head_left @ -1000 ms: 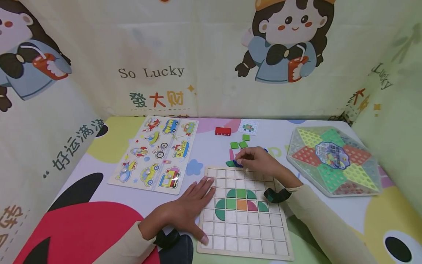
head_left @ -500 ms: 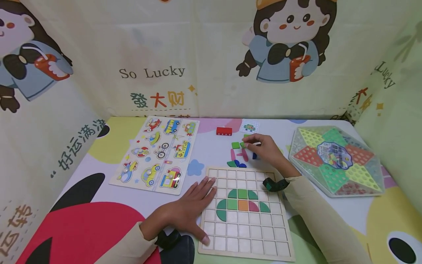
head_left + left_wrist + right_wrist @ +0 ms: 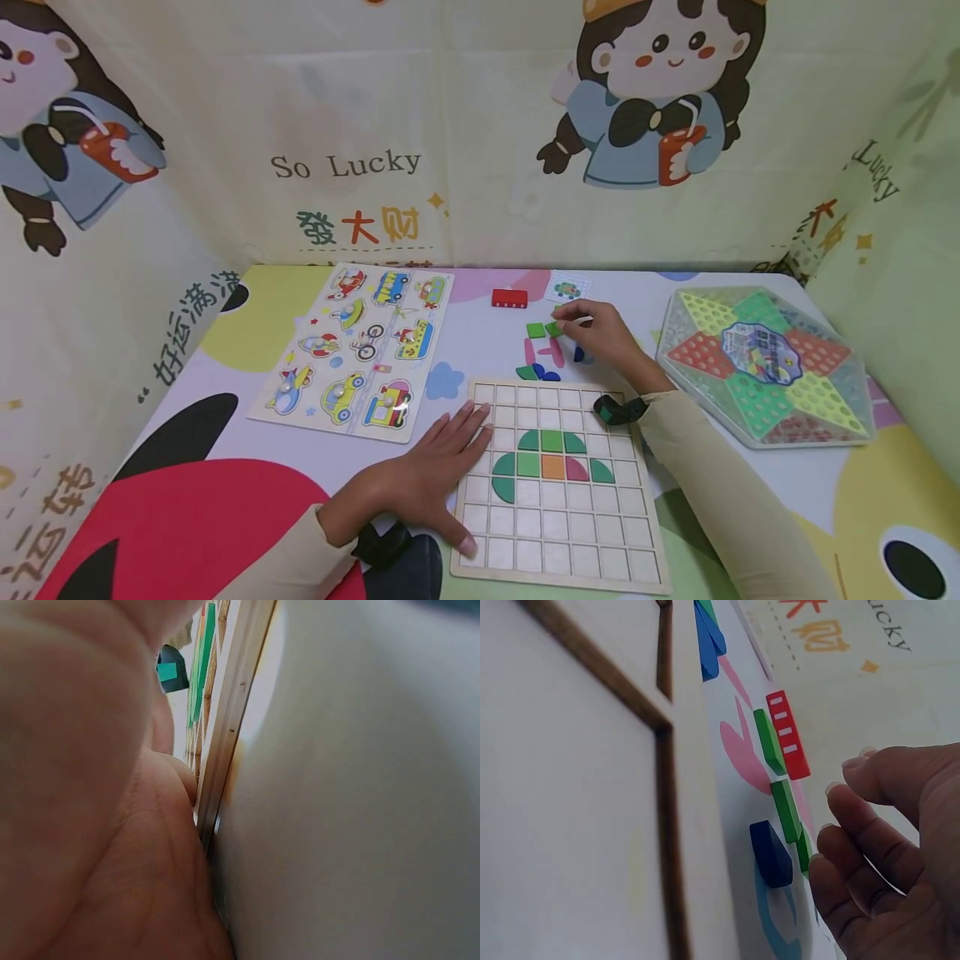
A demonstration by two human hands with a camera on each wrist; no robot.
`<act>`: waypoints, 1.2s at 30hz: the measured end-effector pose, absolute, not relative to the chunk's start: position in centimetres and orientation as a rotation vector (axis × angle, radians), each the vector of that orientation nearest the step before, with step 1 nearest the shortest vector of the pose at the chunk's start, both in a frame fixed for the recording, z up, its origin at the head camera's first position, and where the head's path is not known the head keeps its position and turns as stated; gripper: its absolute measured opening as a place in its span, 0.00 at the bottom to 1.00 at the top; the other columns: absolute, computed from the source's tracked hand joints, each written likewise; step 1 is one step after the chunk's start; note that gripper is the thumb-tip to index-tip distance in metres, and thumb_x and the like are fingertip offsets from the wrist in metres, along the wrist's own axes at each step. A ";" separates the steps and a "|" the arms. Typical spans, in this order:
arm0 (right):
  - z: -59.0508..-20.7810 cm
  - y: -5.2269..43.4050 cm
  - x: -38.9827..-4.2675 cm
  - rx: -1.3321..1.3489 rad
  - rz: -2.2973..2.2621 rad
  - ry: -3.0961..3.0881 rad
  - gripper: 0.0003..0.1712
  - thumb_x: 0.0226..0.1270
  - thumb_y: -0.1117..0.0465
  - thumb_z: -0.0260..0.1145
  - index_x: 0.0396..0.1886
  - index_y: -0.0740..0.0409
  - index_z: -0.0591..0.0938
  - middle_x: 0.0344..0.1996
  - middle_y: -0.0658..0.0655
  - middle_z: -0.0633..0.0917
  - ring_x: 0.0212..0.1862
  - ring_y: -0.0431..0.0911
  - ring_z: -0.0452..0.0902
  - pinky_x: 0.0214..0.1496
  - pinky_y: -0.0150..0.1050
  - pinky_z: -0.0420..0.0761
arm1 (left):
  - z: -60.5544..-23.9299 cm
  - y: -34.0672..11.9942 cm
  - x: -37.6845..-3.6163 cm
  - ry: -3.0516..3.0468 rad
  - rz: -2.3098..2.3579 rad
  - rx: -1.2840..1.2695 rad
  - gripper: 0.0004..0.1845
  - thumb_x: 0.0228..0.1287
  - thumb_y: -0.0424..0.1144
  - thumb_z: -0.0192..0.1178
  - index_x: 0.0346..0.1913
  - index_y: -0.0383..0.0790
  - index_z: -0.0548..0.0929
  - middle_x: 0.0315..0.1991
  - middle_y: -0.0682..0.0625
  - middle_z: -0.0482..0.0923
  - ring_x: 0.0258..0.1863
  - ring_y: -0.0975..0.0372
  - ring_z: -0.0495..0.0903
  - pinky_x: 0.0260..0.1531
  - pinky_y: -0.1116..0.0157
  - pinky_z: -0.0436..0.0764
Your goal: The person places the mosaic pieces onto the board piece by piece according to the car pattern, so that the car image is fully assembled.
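A wooden grid board (image 3: 555, 533) lies in front of me, with green, orange and pink tiles (image 3: 550, 454) filling a few middle cells. My left hand (image 3: 450, 454) lies flat with straight fingers on the board's left edge; in the left wrist view its palm (image 3: 90, 825) presses against the board's rim (image 3: 232, 727). My right hand (image 3: 566, 321) hovers beyond the board over loose green square tiles (image 3: 536, 330). Its fingers (image 3: 832, 832) are loosely curled beside a green tile (image 3: 786, 810) and hold nothing. A dark blue piece (image 3: 770, 853) lies nearby.
A red block (image 3: 509, 297) and a small pattern card (image 3: 567, 290) lie past the tiles. More green and blue pieces (image 3: 542, 372) sit at the board's far edge. A vehicle peg puzzle (image 3: 352, 350) is at left, a hexagonal checkers box (image 3: 765, 362) at right. Printed cloth walls surround the table.
My right hand has moved from the pieces at the board's far edge back toward the green squares. The left hand has stayed on the board.
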State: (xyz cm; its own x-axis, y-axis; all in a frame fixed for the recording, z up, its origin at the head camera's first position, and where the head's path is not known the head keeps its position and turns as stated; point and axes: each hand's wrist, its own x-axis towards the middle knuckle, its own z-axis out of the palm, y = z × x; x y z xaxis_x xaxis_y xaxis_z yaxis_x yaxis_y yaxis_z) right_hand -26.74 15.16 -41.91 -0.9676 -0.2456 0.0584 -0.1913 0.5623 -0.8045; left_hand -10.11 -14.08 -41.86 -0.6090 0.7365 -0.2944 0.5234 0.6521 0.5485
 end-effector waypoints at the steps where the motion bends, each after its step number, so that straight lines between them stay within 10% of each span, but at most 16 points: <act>1: -41.9 15.1 -26.8 -0.384 -1.385 2.719 0.10 0.69 0.64 0.64 0.48 0.61 0.84 0.49 0.58 0.84 0.52 0.51 0.76 0.56 0.48 0.77 | -41.9 -14.1 -10.1 2.369 0.568 0.980 0.68 0.43 0.71 0.68 0.79 0.44 0.41 0.78 0.54 0.23 0.73 0.60 0.19 0.70 0.51 0.29; 36: -41.9 14.2 -28.2 -0.421 -1.037 2.701 0.14 0.65 0.64 0.68 0.51 0.58 0.84 0.48 0.58 0.80 0.49 0.53 0.72 0.55 0.47 0.76 | -41.6 -14.1 -10.1 2.352 0.582 0.965 0.67 0.42 0.71 0.67 0.79 0.44 0.42 0.78 0.54 0.24 0.73 0.61 0.19 0.70 0.50 0.30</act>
State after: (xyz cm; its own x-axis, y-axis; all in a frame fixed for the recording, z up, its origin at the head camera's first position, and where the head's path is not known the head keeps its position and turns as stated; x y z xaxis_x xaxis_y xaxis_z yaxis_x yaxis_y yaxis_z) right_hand -28.23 14.20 -41.89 -0.9352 -0.3399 -0.0989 -0.1864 0.7104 -0.6787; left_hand -10.06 -14.14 -41.55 -0.6061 0.7347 -0.3048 0.5077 0.6523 0.5628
